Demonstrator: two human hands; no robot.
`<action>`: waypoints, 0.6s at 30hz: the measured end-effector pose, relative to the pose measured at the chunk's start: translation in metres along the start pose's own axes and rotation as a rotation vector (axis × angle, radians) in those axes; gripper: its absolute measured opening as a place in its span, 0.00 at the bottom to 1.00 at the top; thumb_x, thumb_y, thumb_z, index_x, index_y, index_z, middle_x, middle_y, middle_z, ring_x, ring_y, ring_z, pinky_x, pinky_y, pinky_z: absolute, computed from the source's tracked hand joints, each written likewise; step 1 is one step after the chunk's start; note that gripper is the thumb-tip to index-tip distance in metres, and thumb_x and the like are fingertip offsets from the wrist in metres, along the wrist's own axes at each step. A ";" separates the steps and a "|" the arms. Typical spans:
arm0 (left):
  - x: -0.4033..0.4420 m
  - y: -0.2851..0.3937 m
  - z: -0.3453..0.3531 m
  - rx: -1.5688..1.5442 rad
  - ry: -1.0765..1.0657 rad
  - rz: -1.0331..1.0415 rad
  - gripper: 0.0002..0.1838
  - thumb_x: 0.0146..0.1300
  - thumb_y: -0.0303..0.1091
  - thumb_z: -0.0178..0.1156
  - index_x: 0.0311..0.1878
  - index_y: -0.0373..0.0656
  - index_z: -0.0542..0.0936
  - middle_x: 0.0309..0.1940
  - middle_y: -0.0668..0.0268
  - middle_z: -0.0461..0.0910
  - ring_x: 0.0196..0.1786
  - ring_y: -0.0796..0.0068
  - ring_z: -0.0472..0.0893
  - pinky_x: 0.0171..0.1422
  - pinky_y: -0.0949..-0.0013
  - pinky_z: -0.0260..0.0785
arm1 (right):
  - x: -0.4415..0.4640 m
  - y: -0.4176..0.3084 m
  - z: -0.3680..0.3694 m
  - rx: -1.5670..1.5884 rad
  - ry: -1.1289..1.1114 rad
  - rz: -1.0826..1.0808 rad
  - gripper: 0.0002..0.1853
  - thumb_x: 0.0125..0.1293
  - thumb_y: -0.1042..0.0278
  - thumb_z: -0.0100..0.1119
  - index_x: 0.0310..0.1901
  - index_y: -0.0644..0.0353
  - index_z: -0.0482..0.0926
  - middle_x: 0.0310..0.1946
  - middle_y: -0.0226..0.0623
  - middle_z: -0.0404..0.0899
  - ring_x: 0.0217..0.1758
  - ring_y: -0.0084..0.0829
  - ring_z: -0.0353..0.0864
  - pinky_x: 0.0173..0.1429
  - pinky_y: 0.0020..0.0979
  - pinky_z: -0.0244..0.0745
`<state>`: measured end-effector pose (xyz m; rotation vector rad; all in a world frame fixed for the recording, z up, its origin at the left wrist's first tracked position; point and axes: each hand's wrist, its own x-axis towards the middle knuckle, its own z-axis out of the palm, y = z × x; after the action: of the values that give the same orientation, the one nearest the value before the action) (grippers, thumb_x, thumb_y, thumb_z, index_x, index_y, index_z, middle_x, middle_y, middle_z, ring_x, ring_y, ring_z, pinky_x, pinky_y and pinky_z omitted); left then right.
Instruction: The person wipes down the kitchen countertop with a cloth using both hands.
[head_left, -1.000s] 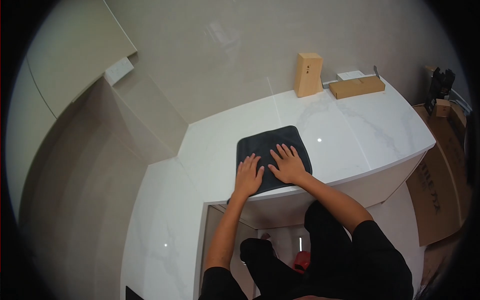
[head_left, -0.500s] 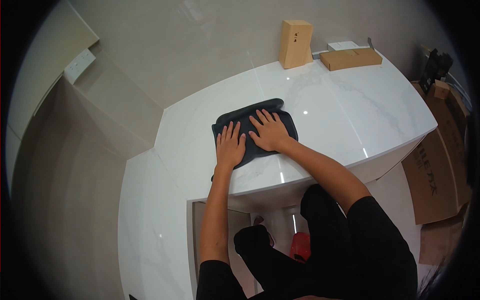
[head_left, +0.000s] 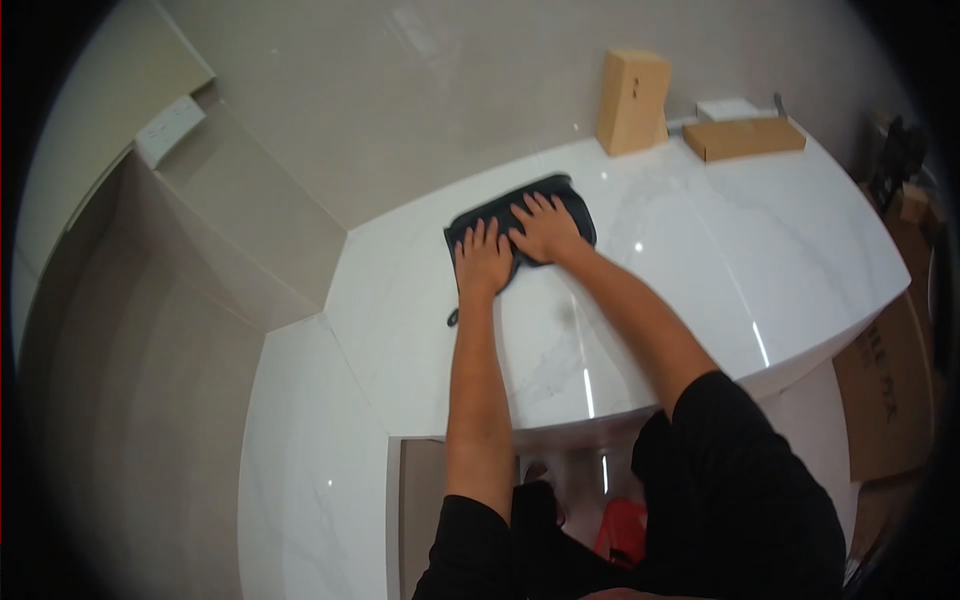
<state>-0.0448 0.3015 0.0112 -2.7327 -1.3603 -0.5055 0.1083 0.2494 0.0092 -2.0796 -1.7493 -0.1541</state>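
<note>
A flat, dark, soft pouch-like item [head_left: 490,208] lies on the white counter, and I cannot make out exactly what it is. A small loop shows at its near left corner. My left hand [head_left: 484,262] rests palm down on its left part with the fingers stretched out. On its right part lies my right hand [head_left: 546,229], also flat with spread fingers. Both hands press on top of the item and cover much of it; neither grips it.
A tall light-wood-coloured box [head_left: 632,105] stands against the wall at the back right. Beside it are a flat brown carton [head_left: 745,138] and a white box [head_left: 727,109]. A large cardboard box [head_left: 885,400] is right of the counter [head_left: 690,290]. Something red [head_left: 622,530] is on the floor.
Both hands and the dark item have moved farther from me, toward the wall. Less of the item shows in front of my hands. The view has shifted slightly.
</note>
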 end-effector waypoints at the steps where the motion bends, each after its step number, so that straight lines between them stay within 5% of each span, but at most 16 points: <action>1: -0.003 0.002 -0.002 0.000 -0.013 -0.006 0.32 0.77 0.53 0.35 0.79 0.52 0.61 0.80 0.59 0.56 0.81 0.55 0.54 0.83 0.48 0.43 | -0.005 0.000 -0.002 0.003 0.006 0.007 0.36 0.72 0.40 0.39 0.75 0.54 0.64 0.78 0.47 0.56 0.83 0.45 0.50 0.83 0.49 0.39; 9: -0.077 0.025 -0.020 -0.017 0.012 0.055 0.31 0.77 0.54 0.38 0.78 0.51 0.62 0.79 0.57 0.58 0.80 0.52 0.56 0.82 0.46 0.44 | -0.092 -0.014 -0.039 0.018 -0.063 0.007 0.36 0.74 0.42 0.36 0.78 0.54 0.58 0.79 0.49 0.53 0.83 0.46 0.47 0.83 0.51 0.36; 18: -0.228 0.071 -0.057 0.002 0.002 0.066 0.33 0.77 0.55 0.38 0.79 0.51 0.59 0.80 0.55 0.55 0.81 0.51 0.53 0.83 0.46 0.41 | -0.227 -0.017 -0.083 0.033 -0.083 -0.280 0.40 0.73 0.35 0.38 0.76 0.57 0.60 0.77 0.56 0.55 0.82 0.52 0.50 0.82 0.55 0.39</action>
<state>-0.1315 0.0724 0.0015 -2.7636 -1.2650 -0.5028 0.0604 0.0114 0.0106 -1.8335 -2.0731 -0.1192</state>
